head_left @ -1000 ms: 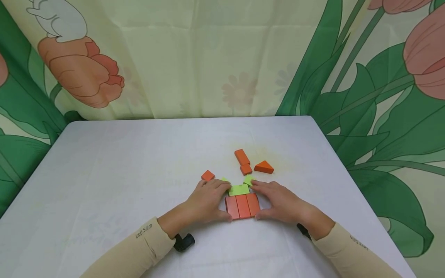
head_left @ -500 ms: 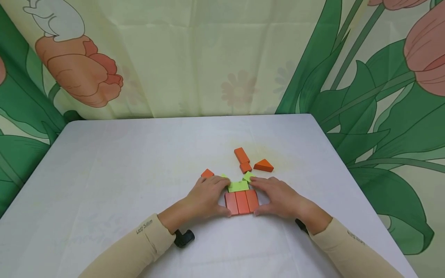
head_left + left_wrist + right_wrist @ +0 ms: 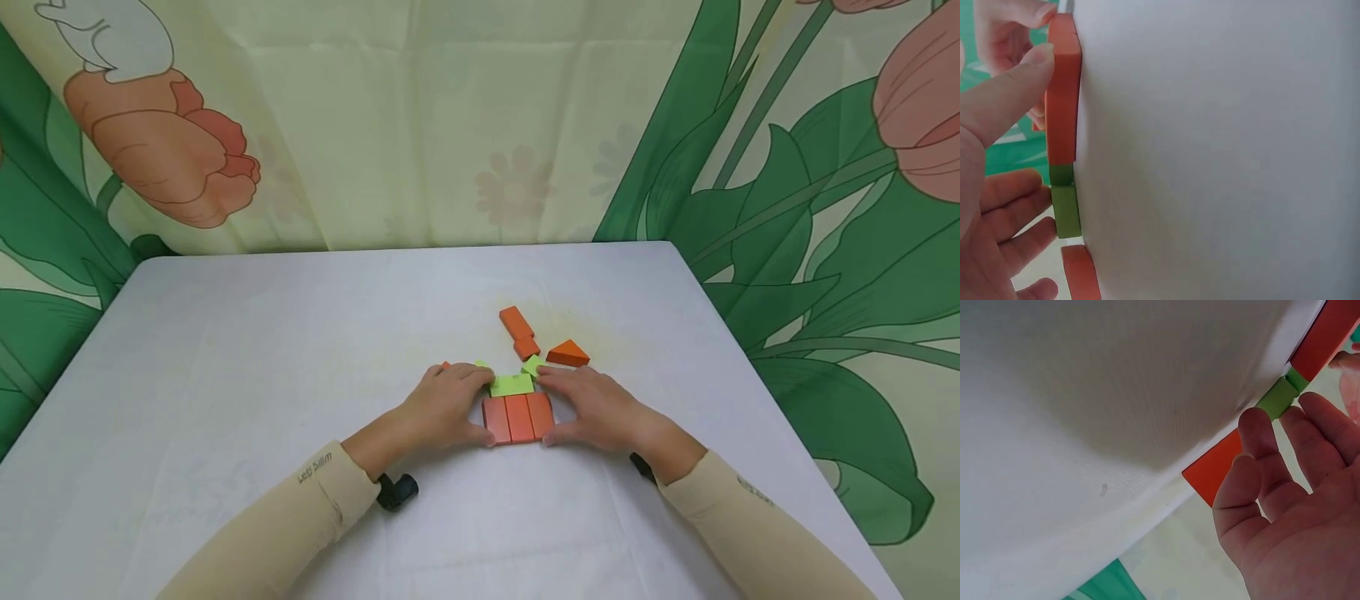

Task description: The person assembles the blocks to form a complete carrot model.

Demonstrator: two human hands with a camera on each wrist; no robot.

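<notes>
Three red-orange blocks (image 3: pixel 517 418) lie side by side on the table, with a green rectangular block (image 3: pixel 512 385) against their far edge. Beyond it, a small green block (image 3: pixel 532 366) sits by the right fingertips and another shows only a sliver at the left fingers. My left hand (image 3: pixel 447 406) spans the left side, thumb at the red-orange row, relaxed fingers beside the green pieces. My right hand (image 3: pixel 600 406) mirrors it on the right. In the left wrist view, the left thumb touches a red-orange block (image 3: pixel 1065 94) and fingertips reach a green block (image 3: pixel 1067 211).
Beyond the hands lie a long orange block (image 3: pixel 516 322), a smaller orange block (image 3: pixel 527 347) touching its end, and an orange triangular block (image 3: pixel 568 353). Another orange block is mostly hidden behind the left hand. A patterned curtain (image 3: pixel 360 133) hangs behind the white table (image 3: pixel 262 358).
Both hands have slid the red-orange and green blocks away from the person, toward the back. The long and small orange blocks have shifted slightly back and left; the left hand now nearly covers the left orange block.
</notes>
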